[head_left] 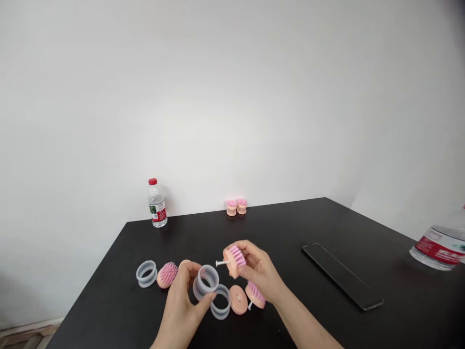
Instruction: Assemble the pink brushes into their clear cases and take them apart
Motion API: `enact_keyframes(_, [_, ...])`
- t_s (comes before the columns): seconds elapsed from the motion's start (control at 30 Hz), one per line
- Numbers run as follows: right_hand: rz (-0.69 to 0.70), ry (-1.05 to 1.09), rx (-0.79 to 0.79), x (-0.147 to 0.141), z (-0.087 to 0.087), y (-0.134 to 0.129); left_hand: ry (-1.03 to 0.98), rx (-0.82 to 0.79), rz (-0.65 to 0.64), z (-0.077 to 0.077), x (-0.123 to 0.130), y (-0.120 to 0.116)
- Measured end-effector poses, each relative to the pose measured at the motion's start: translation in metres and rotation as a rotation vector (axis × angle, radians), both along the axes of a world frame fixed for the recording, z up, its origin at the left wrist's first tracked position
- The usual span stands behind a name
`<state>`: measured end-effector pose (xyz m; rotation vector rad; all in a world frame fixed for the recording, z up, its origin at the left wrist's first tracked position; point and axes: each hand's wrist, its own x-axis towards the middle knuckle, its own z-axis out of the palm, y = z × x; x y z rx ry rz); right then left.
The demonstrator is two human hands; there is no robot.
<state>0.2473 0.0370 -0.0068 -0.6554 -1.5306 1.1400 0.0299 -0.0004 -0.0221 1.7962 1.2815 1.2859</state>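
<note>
The right hand point(256, 270) held a peach-coloured brush head point(234, 259) firmly by its rim, keeping the pink bristles free and its metal pin point(220, 263) pointing level toward the left. The left hand point(179, 303) appeared to grasp a clear plastic ring point(206, 280) upright, its opening near the pin, above the black table point(290, 232) at the near side.

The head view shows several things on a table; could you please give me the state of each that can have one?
Left hand, gripping a clear plastic ring
Right hand, holding a pink brush with its pin exposed
Small water bottle, upright, red cap on
Large water bottle, on its side, cut off by the frame
Two far brushes, standing, bristles up
</note>
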Motion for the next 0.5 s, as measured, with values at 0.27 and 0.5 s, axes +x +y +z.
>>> enact_keyframes(0.27, [-0.034, -0.083, 0.098, -0.015, -0.005, -0.007, 0.051, 0.146, -0.033, -0.001, -0.007, -0.005])
enact_keyframes(0.5, [-0.033, -0.164, 0.139, -0.021, -0.008, -0.015, -0.008, 0.206, -0.025, -0.012, -0.003, -0.012])
